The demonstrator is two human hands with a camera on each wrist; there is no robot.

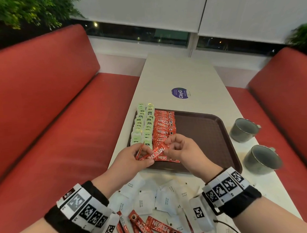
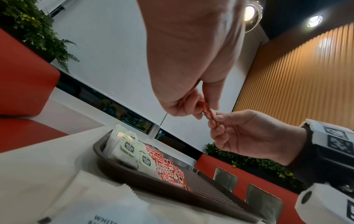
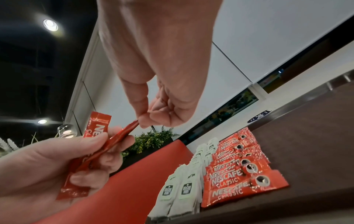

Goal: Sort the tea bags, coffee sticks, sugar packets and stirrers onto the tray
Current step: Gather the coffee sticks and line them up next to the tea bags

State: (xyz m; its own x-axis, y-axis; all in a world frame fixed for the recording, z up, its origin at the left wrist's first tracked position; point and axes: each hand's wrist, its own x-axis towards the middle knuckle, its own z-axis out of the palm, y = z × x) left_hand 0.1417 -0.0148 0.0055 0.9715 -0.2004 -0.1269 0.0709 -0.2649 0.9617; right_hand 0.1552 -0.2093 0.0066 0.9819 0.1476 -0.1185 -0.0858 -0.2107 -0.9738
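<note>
My left hand grips two red Nescafe coffee sticks above the near left corner of the brown tray. My right hand pinches the far end of one stick between thumb and forefinger. On the tray lie two rows of green tea bags at the left and a row of coffee sticks beside them. White sugar packets and more coffee sticks lie loose on the table near me.
Two grey metal cups stand on the table right of the tray. A round purple sticker is on the table beyond it. Red bench seats flank the white table.
</note>
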